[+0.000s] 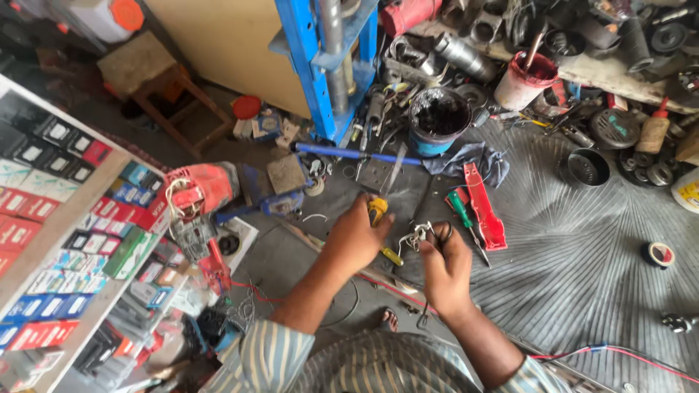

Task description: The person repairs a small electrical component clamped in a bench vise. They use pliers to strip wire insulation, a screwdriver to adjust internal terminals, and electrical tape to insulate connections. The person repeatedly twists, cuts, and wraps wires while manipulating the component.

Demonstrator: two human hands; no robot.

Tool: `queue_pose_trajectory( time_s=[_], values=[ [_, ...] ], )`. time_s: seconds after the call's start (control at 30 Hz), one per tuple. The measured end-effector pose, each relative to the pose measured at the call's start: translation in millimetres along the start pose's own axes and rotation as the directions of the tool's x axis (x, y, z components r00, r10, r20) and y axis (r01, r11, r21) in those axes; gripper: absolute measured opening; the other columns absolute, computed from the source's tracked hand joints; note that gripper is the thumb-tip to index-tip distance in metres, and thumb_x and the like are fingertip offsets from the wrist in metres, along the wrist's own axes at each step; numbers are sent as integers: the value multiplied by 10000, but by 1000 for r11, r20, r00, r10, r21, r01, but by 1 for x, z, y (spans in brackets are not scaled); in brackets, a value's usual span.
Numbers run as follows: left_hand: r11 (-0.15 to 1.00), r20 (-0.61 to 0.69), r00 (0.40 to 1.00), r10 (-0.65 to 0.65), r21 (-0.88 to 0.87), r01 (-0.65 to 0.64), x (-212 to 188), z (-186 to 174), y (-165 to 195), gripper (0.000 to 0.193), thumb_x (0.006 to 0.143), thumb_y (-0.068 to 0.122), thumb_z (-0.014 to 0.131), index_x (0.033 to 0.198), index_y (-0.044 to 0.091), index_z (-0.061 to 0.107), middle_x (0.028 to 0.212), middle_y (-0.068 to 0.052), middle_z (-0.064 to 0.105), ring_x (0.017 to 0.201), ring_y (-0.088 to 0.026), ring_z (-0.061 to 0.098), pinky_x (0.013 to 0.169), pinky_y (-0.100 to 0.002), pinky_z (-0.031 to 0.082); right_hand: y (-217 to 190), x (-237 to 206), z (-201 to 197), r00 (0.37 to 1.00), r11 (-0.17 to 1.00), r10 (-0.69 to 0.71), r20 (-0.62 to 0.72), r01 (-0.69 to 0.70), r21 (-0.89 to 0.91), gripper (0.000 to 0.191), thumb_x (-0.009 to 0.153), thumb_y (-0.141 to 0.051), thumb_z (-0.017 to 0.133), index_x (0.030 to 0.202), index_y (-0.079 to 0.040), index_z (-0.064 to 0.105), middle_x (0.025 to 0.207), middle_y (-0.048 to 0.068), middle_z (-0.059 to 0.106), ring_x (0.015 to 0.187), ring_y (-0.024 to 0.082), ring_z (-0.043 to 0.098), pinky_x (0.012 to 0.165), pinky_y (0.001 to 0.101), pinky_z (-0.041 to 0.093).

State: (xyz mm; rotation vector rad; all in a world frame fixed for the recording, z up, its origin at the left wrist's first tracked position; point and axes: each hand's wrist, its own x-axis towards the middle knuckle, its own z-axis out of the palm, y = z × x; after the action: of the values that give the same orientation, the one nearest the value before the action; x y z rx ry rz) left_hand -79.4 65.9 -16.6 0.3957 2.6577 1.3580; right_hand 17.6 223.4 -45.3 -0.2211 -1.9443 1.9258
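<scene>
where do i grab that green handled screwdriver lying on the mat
Grip the green screwdriver by its ribbed green handle, the thick upper end. Come from above, on its left side: the red tool lies close along its right, and the thin shaft points down-right.

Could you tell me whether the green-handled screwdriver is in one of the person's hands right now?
No, the green-handled screwdriver lies on the floor beside the red tool, while the left hand grips a yellow-handled tool.
</scene>
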Motion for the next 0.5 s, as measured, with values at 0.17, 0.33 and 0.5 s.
queue_pose_trajectory(
  time_s=[0.17, 0.33, 0.5],
  values=[
    [891, 251, 935, -250, 439, 120, 35, 21, -33, 586, 848, 243, 747, 1261, -38, 439, 1096, -300, 662, 1029, -457, 653, 875, -524, 519, -30, -9, 1, 975, 971, -191, 116, 205, -122, 177, 1096, -128, 450, 995, -30, 557, 896, 14, 550, 838, 89, 507, 780, 260, 444],
    [909, -142, 900, 412, 135, -395, 22, 43, -23, 448, 886, 191, 703, 1251, -18, 546, 1138, -249, 678, 1028, -434, 678, 886, -455, 539, -54, -14, 5, 979, 942, -146, 145, 182, -282, 172, 1066, -110, 515, 1052, -18, 659, 873, 46, 586, 780, 139, 551, 734, 285, 468],
    [777, -25, 982, 190, -608, -165, -36, 10, 23, 197, 1067, 178, 602, 1118, 21, 708, 1056, -86, 758, 965, -181, 717, 882, -328, 574, -68, -18, 4, 975, 918, -157, 157, 203, -340, 135, 1039, -97, 559, 1046, -18, 668, 864, 76, 605, 756, 194, 590, 712, 312, 487]
  ],
)
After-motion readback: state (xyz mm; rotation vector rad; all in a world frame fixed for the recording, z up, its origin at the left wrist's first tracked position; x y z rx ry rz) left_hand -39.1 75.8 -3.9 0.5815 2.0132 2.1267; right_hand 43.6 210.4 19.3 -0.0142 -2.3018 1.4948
